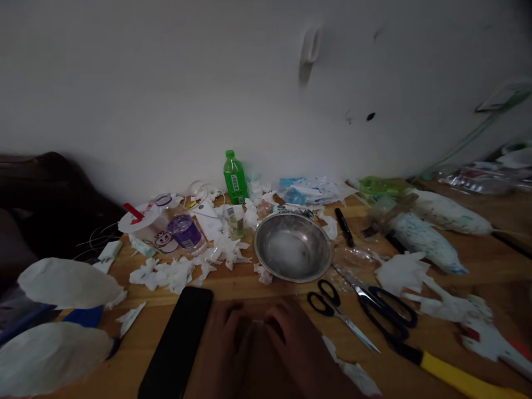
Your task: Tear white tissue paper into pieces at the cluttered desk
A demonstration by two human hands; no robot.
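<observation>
My left hand (224, 338) and my right hand (293, 341) rest close together at the table's front edge, dim and a little blurred. Their fingers are curled, with the tips turned toward each other. Between them shows a small, faint, see-through strip (257, 322), too dark to name. A black phone (178, 343) lies just left of my left hand. Beyond my hands stands a metal bowl (293, 246) with a whitish patch at its bottom. Small black-handled scissors (338, 313) lie right of my right hand, beside larger scissors (382, 307).
Torn white tissue (166, 274) litters the middle. A green bottle (235, 177), a purple-labelled cup (185, 231) and a lidded drink cup (145, 224) stand behind. White-covered oval shapes (70, 282) sit left. At right are a yellow-handled tool (461, 377), a black marker (344, 227) and wrapped bundles (428, 241).
</observation>
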